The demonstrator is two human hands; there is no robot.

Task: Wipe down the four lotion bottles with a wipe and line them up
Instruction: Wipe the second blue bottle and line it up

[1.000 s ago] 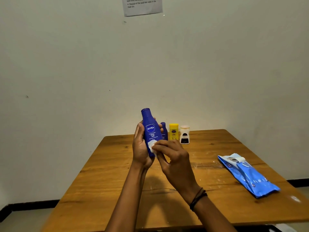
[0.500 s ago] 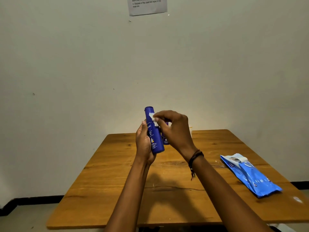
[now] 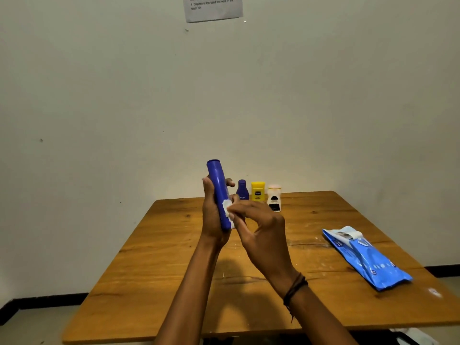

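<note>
The tall blue lotion bottle (image 3: 217, 176) was held nearly upright above the table (image 3: 161, 257), the grip of the left hand (image 3: 211, 216) curled round it. The grip of the right hand (image 3: 261, 229) pinched a white wipe (image 3: 226, 207) against its side. Three small bottles (image 3: 258, 191) stood at the far edge, and a wipes pack (image 3: 368, 257) lay near the right edge.

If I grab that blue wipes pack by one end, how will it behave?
Probably floppy: the wipes pack looks like soft film, so it may sag. Lying flat on the table, it should slide rather than roll. Its lifted flap might catch.
</note>
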